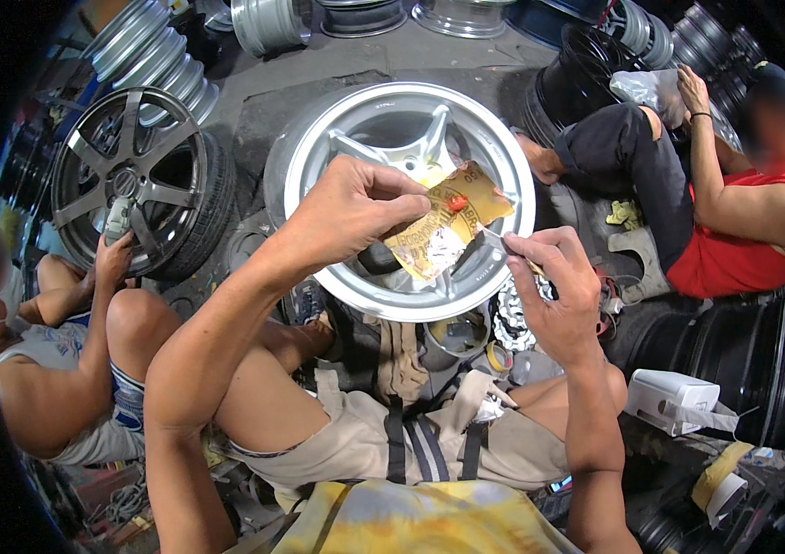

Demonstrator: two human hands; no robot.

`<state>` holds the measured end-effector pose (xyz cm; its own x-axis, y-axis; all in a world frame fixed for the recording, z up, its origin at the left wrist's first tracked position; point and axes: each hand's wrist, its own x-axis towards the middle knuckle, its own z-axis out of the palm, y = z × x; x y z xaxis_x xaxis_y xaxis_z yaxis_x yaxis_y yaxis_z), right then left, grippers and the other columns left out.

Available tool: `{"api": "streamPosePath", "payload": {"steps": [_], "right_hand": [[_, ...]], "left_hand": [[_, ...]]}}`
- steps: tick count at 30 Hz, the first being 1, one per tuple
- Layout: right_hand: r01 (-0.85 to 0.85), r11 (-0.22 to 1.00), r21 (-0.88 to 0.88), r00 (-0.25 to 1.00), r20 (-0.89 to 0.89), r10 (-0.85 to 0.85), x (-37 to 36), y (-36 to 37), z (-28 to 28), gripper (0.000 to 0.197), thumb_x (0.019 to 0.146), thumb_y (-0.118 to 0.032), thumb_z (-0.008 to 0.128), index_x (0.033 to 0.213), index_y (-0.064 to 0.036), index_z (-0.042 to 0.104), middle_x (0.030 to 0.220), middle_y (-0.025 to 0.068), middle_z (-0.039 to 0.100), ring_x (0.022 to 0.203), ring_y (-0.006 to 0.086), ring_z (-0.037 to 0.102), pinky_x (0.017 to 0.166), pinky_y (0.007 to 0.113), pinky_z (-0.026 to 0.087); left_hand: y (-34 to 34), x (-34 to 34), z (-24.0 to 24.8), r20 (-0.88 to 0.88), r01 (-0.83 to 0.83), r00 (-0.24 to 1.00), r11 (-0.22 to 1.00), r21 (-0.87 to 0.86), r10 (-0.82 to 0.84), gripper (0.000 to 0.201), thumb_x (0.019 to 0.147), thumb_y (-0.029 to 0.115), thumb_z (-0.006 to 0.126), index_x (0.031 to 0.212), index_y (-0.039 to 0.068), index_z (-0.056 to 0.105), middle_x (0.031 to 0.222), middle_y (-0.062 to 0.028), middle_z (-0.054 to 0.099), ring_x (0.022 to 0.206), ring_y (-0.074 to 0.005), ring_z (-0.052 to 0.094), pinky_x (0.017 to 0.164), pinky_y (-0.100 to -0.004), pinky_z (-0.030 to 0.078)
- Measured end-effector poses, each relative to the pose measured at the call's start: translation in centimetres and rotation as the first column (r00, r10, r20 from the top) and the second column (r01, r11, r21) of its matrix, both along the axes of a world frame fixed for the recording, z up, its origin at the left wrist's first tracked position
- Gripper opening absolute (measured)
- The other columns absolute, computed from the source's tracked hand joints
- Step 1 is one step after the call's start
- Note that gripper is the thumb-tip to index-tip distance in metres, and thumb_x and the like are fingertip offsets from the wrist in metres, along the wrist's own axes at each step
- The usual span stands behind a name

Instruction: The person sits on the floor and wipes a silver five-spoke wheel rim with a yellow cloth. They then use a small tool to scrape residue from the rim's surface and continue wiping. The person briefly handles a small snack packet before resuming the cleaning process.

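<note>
My left hand [360, 208] pinches the edge of a creased yellow-brown sheet [478, 189], printed on its back like sandpaper. On the sheet lie a smear of white paste [436, 251] and a small orange-red blob [457, 202]. My right hand [554, 282] is closed on a thin tool with a narrow pale blade [490, 234], whose tip reaches the right edge of the sheet. Both hands are above a silver spoked wheel rim [295, 171], which lies face up in front of my knees. The sheet hides part of its spokes.
On the left, a person holds a tool [119, 220] against a dark wheel [65, 198]. A person in a red top [743, 245] sits at right, handling a clear plastic bag [641, 88]. Stacked rims [148, 65] line the back; a white box [674, 402] stands at lower right.
</note>
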<state>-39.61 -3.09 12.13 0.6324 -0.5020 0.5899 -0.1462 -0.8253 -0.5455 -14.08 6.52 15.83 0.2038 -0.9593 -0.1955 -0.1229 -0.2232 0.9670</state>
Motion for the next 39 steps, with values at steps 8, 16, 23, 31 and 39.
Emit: {"api": "streamPosePath", "payload": {"steps": [8,16,23,31,39], "right_hand": [[0.013,0.999,0.039,1.000,0.005,-0.013,0.19,0.08,-0.31,0.029,0.083,0.002,0.075,0.110,-0.0034,0.071,0.094,0.0124,0.062,0.083,0.0263,0.066,0.072,0.035,0.053],[-0.004,0.998,0.063,1.000,-0.001,0.004,0.18,0.14,-0.23,0.027,0.083,0.002,0.076,0.109,-0.0037,0.072,0.095,0.0130,0.063,0.083,0.0263,0.066,0.072,0.035,0.053],[-0.010,0.998,0.067,1.000,-0.013,0.011,0.20,0.01,-0.18,0.026,0.083,0.001,0.076,0.109,-0.0031,0.072,0.094,0.0121,0.063,0.083,0.0256,0.066,0.071,0.035,0.053],[-0.023,0.994,0.111,1.000,0.004,0.023,0.24,-0.16,-0.10,0.023,0.085,0.001,0.075,0.108,-0.0027,0.073,0.094,0.0120,0.064,0.081,0.0229,0.066,0.069,0.033,0.053],[-0.025,0.979,0.204,0.999,0.030,0.019,0.01,-0.38,0.28,0.016,0.090,-0.001,0.070,0.106,0.0000,0.074,0.093,0.0119,0.066,0.082,0.0212,0.067,0.072,0.031,0.052]], "left_hand": [[-0.10,0.19,0.00,0.015,0.011,1.000,1.000,0.013,-0.011,0.026,0.093,0.017,0.074,0.107,-0.006,0.075,0.087,-0.0047,0.073,0.075,-0.0055,0.063,0.068,-0.0202,0.051],[-0.08,0.07,-0.11,0.002,0.008,1.000,1.000,0.015,-0.008,0.025,0.093,0.016,0.074,0.106,-0.005,0.075,0.088,-0.0049,0.073,0.077,-0.0062,0.065,0.070,-0.0214,0.052],[-0.28,0.06,-0.18,-0.003,0.011,1.000,1.000,0.009,-0.011,0.025,0.093,0.016,0.074,0.106,-0.005,0.075,0.088,-0.0048,0.073,0.077,-0.0063,0.065,0.070,-0.0214,0.052],[-0.26,0.13,-0.27,-0.020,0.023,1.000,1.000,-0.001,-0.023,0.025,0.093,0.016,0.075,0.106,-0.005,0.075,0.088,-0.0050,0.073,0.076,-0.0062,0.065,0.069,-0.0210,0.052],[-0.29,0.12,-0.15,-0.023,0.017,1.000,1.000,-0.016,-0.017,0.024,0.093,0.015,0.074,0.108,-0.004,0.075,0.089,-0.0059,0.074,0.077,-0.0066,0.066,0.071,-0.0208,0.053]]}}
